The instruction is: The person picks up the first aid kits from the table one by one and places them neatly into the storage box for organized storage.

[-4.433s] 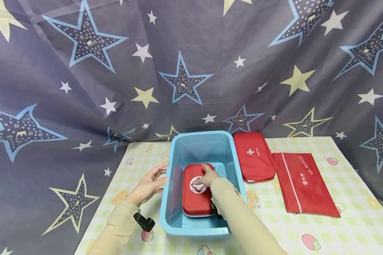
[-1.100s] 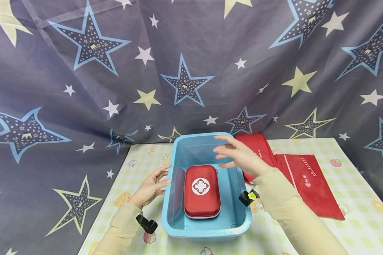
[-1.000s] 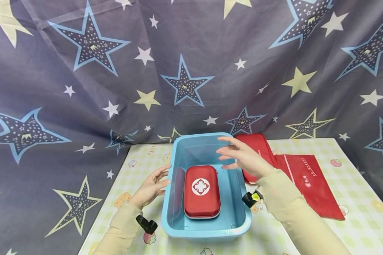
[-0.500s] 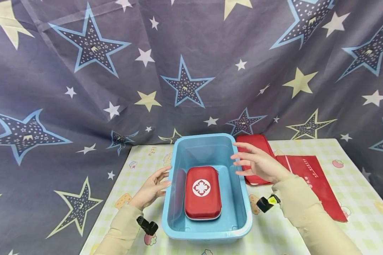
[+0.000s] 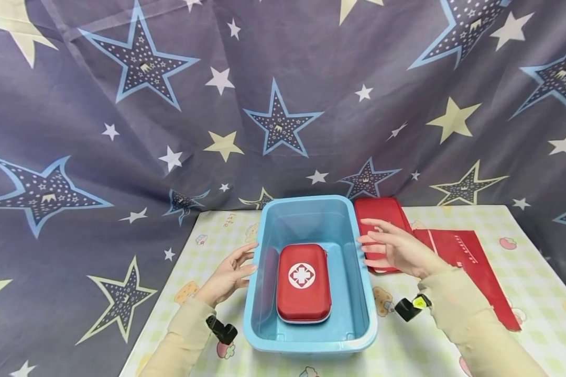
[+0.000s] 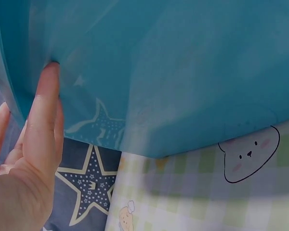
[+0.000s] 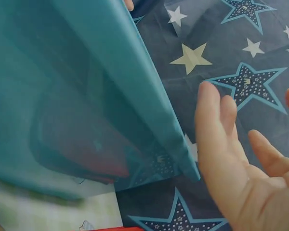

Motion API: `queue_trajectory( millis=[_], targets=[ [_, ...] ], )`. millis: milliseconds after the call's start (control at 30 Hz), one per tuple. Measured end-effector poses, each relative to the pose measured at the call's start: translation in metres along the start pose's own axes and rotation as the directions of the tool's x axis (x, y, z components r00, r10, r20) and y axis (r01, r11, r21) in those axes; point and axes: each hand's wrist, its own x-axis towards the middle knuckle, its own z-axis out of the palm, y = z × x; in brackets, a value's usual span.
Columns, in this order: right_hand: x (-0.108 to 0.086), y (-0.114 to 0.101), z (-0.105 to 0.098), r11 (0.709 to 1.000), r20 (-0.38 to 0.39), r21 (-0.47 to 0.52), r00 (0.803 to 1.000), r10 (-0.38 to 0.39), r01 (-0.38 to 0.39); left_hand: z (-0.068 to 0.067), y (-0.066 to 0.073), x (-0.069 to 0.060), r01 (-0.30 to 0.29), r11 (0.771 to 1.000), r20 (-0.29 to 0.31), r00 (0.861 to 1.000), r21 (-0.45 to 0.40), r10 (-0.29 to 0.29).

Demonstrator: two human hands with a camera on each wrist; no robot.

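Standing on the desk between the two hands in the head view, a blue bin holds a red case, which lies flat inside, nearer the left wall. The left hand has its fingertips at the left rim; the right hand, fingers spread, is by the right rim, partly covering a red pouch.

In the left wrist view, that hand's fingers are loosely extended, one against the bin's outer wall.

In the right wrist view, the fingers are apart, a gap showing between them and the rim.
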Motion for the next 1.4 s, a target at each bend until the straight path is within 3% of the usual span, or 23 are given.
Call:
queue_trajectory(
  millis=[467,833,1400],
  targets=[
    [-0.008,0.012,-0.013,0.998,0.019,0.057,1.000,-0.001,0.000,0.001,0.003,0.003,-0.017,1.000,0.020,1.000,-0.014,0.017],
    [-0.013,0.029,-0.026,0.994,0.080,0.104,0.996,-0.035,0.026,-0.002,-0.001,0.006,-0.032,0.999,0.024,0.999,-0.012,0.033],
    [-0.029,0.047,-0.056,0.993,0.049,0.111,0.998,-0.048,0.042,-0.001,-0.003,0.001,-0.024,0.999,0.008,1.000,-0.028,0.025]
  ],
)
